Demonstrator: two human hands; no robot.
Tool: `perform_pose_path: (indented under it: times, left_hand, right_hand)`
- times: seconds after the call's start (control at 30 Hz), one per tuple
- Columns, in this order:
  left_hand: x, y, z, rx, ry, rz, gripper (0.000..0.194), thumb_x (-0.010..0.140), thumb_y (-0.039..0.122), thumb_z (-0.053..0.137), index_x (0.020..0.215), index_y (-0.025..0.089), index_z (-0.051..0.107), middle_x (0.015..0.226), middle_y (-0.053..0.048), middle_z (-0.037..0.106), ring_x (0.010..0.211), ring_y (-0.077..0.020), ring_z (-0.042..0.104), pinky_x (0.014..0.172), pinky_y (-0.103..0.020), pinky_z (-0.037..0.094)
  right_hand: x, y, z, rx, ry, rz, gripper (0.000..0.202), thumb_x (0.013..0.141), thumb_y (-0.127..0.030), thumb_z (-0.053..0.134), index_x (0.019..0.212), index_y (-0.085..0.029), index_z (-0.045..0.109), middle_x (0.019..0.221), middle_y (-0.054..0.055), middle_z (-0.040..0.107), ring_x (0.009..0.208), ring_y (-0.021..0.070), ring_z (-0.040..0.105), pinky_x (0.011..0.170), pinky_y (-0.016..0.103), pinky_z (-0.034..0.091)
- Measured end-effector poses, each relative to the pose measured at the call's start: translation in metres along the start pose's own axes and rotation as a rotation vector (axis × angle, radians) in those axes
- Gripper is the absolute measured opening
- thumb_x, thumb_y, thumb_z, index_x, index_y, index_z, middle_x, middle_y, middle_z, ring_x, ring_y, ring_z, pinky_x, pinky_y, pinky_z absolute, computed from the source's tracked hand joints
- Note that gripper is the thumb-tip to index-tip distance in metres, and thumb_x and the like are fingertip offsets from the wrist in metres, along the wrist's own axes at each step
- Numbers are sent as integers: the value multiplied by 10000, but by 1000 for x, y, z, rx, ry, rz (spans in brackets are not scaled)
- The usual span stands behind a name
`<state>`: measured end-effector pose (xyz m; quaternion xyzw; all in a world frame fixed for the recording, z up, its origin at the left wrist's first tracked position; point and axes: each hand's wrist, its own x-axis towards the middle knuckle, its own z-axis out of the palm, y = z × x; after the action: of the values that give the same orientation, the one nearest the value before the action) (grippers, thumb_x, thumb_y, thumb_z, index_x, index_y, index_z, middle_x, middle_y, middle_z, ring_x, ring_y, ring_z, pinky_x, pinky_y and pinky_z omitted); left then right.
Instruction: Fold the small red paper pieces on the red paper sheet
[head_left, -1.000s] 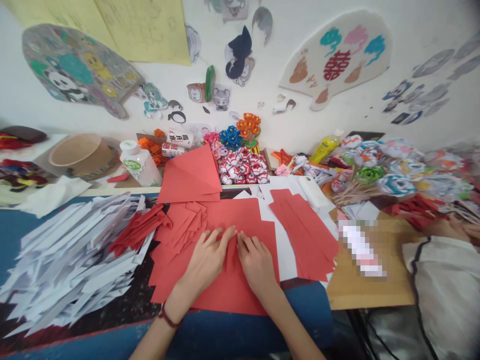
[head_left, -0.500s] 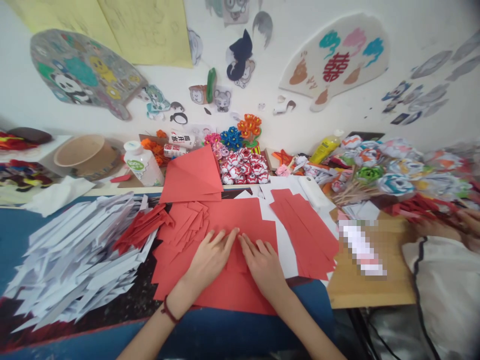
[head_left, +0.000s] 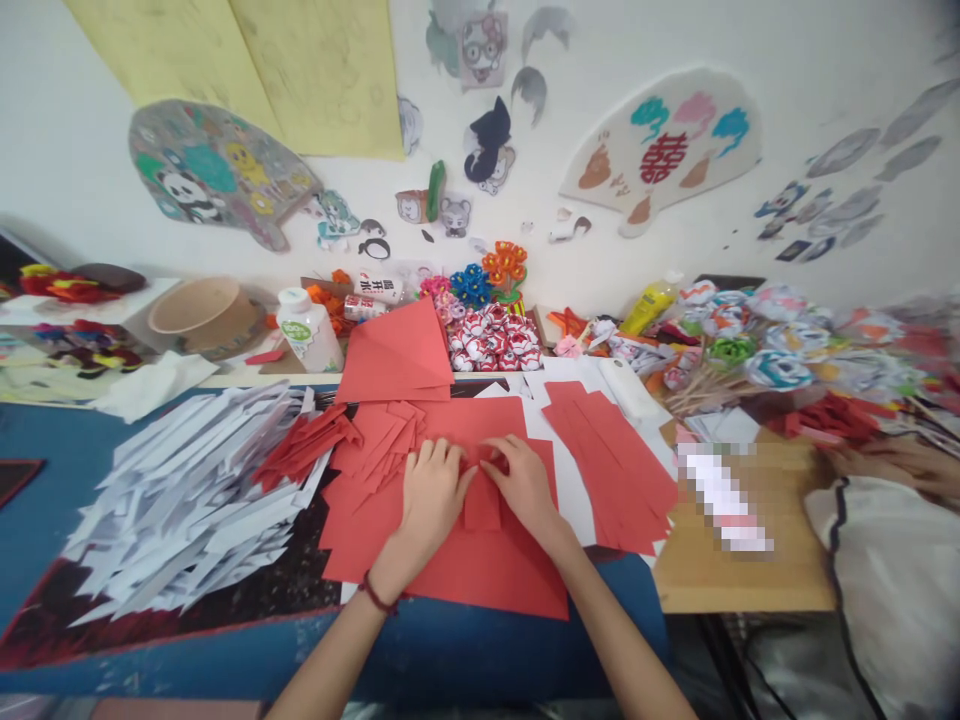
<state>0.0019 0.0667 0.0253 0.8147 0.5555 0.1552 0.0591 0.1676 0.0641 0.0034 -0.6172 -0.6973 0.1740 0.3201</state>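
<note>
A small red paper strip (head_left: 482,508) lies on larger red paper sheets (head_left: 495,585), in front of me. At its far end, my left hand (head_left: 435,492) has bent fingers and its thumb on the paper. From the other side my right hand (head_left: 523,484) pinches the same end between thumb and fingers. The strip's upper part is partly hidden by the fingers. Left of my left hand lie small cut red paper pieces (head_left: 386,440) and a heap of folded red strips (head_left: 306,448).
A big pile of folded white paper strips (head_left: 195,500) covers the left side. Long red strips (head_left: 607,465) rest on white paper at right. Behind stand a white bottle (head_left: 309,335) and paper flowers (head_left: 495,338). Another person's sleeve (head_left: 889,580) is at the far right.
My fingers have gone from lying nearly flat over the paper to bent, with the thumbs drawn in at the strip's far end. More of the strip shows. The view has shifted slightly.
</note>
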Motion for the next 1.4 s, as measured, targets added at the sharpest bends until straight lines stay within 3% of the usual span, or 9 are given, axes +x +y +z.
perform_pose_path:
  times: [0.3, 0.53, 0.73, 0.87, 0.97, 1.07, 1.17, 1.27, 1.4]
  left_hand:
    - [16, -4, -3, -439, -64, -9, 67, 836, 235, 647, 772, 214, 643, 786, -7, 636, 817, -190, 561, 766, -325, 400]
    - [-17, -8, -18, -579, 145, -180, 318, 866, 423, 594, 1103, 212, 611, 986, -59, 662, 942, -223, 602, 864, -381, 455]
    - [-27, -3, 3, -904, 117, -405, 356, 808, 484, 634, 970, 167, 640, 788, -42, 695, 741, -190, 649, 696, -291, 506]
    - [-3, -9, 11, -893, 111, -304, 228, 846, 385, 594, 923, 177, 650, 788, -30, 711, 713, -170, 653, 673, -263, 496]
    - [15, -11, 10, -725, 42, -145, 180, 862, 295, 557, 965, 195, 666, 887, -46, 732, 792, -187, 668, 757, -293, 490]
    - [28, -6, 12, -748, -53, 19, 216, 883, 244, 512, 1028, 223, 671, 1025, -48, 727, 900, -180, 670, 810, -281, 483]
    - [33, -2, 16, -728, -29, -117, 267, 840, 266, 585, 1093, 212, 652, 865, -23, 731, 738, -157, 669, 680, -245, 485]
    - [31, -2, 19, -672, 36, -306, 181, 806, 314, 638, 926, 183, 676, 684, -4, 698, 627, -157, 650, 601, -238, 458]
    - [25, 1, 14, -552, 61, -312, 127, 808, 311, 636, 734, 212, 666, 724, -16, 718, 708, -190, 641, 666, -283, 431]
  right_hand:
    - [11, -3, -36, 260, -196, -10, 56, 794, -206, 709, 739, -197, 709, 738, 10, 689, 689, 148, 610, 670, 264, 437]
    - [-16, -8, -44, 711, 55, 336, 245, 775, -398, 717, 669, -185, 658, 590, 4, 646, 571, 148, 594, 598, 270, 465]
    - [-53, -23, -23, 1046, 218, 577, 285, 693, -422, 794, 689, -181, 644, 678, 17, 680, 631, 163, 643, 685, 316, 537]
    - [-55, -17, -28, 912, -38, 472, 281, 763, -448, 726, 745, -172, 679, 736, 54, 707, 723, 195, 668, 730, 328, 529]
    - [-39, -9, -34, 670, 42, 392, 266, 776, -414, 709, 898, -178, 713, 906, 72, 727, 813, 198, 667, 754, 313, 511]
    - [-17, -4, -31, 555, -8, 289, 245, 756, -362, 714, 918, -179, 720, 806, 47, 723, 697, 180, 650, 654, 287, 496]
    - [-2, -2, -20, 508, 36, 303, 166, 751, -339, 695, 716, -177, 703, 685, 34, 707, 630, 175, 646, 611, 275, 486]
    - [2, 0, -11, 533, 76, 370, 200, 754, -364, 677, 700, -172, 697, 627, 32, 692, 534, 170, 625, 525, 268, 470]
    - [0, 0, -6, 472, 83, 349, 217, 766, -383, 669, 736, -175, 722, 691, 56, 723, 573, 189, 648, 529, 279, 480]
